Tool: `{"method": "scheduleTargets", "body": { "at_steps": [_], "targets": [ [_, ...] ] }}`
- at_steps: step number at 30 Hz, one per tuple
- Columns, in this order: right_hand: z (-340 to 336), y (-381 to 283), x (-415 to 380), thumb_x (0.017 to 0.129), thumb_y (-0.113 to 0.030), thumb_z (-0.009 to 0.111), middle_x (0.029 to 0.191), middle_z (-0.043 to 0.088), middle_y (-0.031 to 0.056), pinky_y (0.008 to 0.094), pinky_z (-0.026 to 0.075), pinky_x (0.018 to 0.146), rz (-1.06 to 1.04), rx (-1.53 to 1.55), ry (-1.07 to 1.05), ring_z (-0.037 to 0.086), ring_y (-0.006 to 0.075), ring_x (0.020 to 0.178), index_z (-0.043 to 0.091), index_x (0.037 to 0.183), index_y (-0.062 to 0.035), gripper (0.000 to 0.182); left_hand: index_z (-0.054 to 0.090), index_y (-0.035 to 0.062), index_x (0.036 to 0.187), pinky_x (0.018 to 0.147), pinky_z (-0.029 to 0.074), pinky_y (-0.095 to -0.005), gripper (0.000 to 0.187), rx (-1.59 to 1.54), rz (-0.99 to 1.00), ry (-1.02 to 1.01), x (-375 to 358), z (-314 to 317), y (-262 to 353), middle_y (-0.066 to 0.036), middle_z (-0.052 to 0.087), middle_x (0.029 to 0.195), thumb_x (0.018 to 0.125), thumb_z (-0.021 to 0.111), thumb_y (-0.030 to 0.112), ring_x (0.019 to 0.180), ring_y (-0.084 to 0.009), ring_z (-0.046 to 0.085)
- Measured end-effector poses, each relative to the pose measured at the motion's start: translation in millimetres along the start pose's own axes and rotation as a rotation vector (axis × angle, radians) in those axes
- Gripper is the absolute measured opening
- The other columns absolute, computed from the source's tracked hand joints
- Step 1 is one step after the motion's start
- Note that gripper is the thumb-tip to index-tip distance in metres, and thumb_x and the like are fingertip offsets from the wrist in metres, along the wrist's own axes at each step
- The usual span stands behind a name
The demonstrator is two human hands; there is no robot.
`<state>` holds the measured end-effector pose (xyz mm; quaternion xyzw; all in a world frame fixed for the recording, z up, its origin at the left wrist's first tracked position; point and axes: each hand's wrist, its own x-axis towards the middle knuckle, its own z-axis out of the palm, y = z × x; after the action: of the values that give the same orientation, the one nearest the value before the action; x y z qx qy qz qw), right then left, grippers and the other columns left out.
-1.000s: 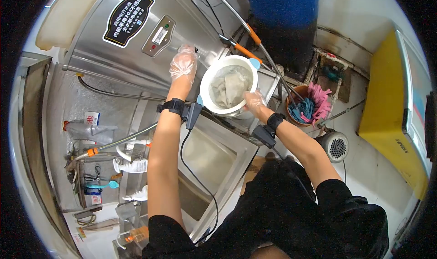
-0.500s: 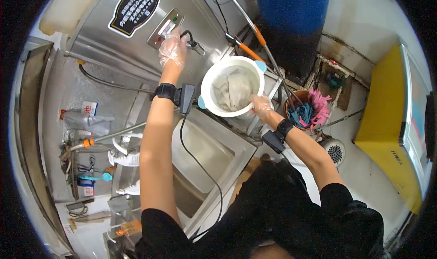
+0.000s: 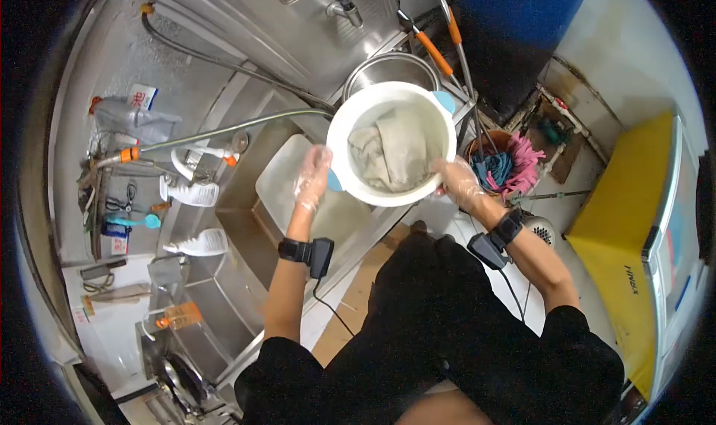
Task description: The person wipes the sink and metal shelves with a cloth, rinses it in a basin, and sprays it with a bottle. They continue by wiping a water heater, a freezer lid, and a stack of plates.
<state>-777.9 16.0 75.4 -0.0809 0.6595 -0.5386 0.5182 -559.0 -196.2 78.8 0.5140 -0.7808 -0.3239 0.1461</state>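
Observation:
A white basin [image 3: 344, 119] with pale blue handles is held up between my two hands. In it lies a crumpled greyish-white cloth [image 3: 403, 149]. My left hand [image 3: 313, 173], in a clear plastic glove, grips the basin's left side by a blue handle. My right hand [image 3: 458, 182], gloved likewise, closes over the lower right rim, with its thumb towards the inside. Behind the basin, a round steel vessel [image 3: 389, 64] is partly hidden. Above it, a metal tap [image 3: 347, 10] with a black lever sticks out from a steel water boiler [image 3: 298, 41].
To the left is a steel sink [image 3: 257, 223] holding a white tub [image 3: 294, 190]; a hose [image 3: 246, 125] runs above it. White spray bottles [image 3: 192, 192] hang nearby. Mops stand in a bucket [image 3: 477, 156] at right, near a blue barrel [image 3: 507, 37] and a yellow freezer [image 3: 619, 231].
My left hand has left the boiler's panel and come down to the basin's left side. The basin has moved away from the tap towards me, and the view has shifted.

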Motion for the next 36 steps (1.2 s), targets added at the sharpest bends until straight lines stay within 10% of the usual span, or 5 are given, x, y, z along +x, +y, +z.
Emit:
{"method": "scheduleTargets", "body": {
  "at_steps": [6, 17, 20, 25, 36],
  "targets": [
    [0.4, 63.2, -9.0, 0.081, -0.019, 0.057, 0.069, 0.062, 0.0088, 0.0250, 0.044, 0.038, 0.035, -0.069, -0.067, 0.057, 0.0148, 0.049, 0.061, 0.096, 0.0050, 0.029, 0.049, -0.0033, 0.116, 0.084, 0.045, -0.0279, 0.032, -0.536, -0.089, -0.229, -74.6, 23.5, -55.8, -0.010, 0.063, 0.108, 0.088, 0.058, 0.007, 0.095, -0.0138, 0.058],
    [-3.8, 83.6, -14.3, 0.081, -0.026, 0.060, 0.064, 0.061, 0.0074, 0.0247, 0.044, 0.040, 0.054, -0.238, -0.195, 0.055, 0.0145, 0.044, 0.064, 0.087, 0.0031, 0.030, 0.048, 0.0005, 0.113, 0.082, 0.046, -0.0327, 0.031, -0.525, -0.172, -0.016, -140.2, 43.0, -65.8, -0.013, 0.063, 0.098, 0.086, 0.060, 0.011, 0.090, -0.0197, 0.060],
    [-3.6, 64.4, -32.3, 0.080, -0.033, 0.061, 0.080, 0.065, 0.0132, 0.0267, 0.049, 0.041, 0.039, -0.371, -0.165, 0.062, 0.0167, 0.055, 0.058, 0.113, 0.0025, 0.049, 0.048, 0.0034, 0.118, 0.082, 0.048, -0.0365, 0.039, -0.193, -0.146, 0.020, -137.6, 45.3, -54.5, -0.017, 0.062, 0.100, 0.082, 0.062, 0.008, 0.091, -0.0280, 0.061],
    [-13.4, 92.3, -10.9, 0.077, -0.039, 0.066, 0.118, 0.059, 0.0237, 0.0385, 0.051, 0.083, -0.279, -0.552, 0.132, 0.064, 0.0306, 0.098, 0.034, 0.136, 0.0009, 0.078, 0.054, 0.0123, 0.122, 0.083, 0.049, -0.0411, 0.046, 0.248, 0.545, 0.375, -143.1, 39.7, -15.7, -0.016, 0.061, 0.110, 0.078, 0.064, 0.008, 0.097, -0.0355, 0.060],
    [-8.1, 64.8, -66.2, 0.085, -0.020, 0.059, 0.108, 0.065, 0.0201, 0.0380, 0.051, 0.079, -0.680, -0.713, 0.477, 0.067, 0.0302, 0.088, 0.043, 0.135, -0.0046, 0.055, 0.070, 0.0147, 0.088, 0.079, 0.050, -0.0380, 0.013, 0.300, 0.641, -0.304, -113.4, 84.6, -14.6, -0.008, 0.054, 0.095, 0.076, 0.066, 0.015, 0.094, -0.0272, 0.057]
  ]
}}
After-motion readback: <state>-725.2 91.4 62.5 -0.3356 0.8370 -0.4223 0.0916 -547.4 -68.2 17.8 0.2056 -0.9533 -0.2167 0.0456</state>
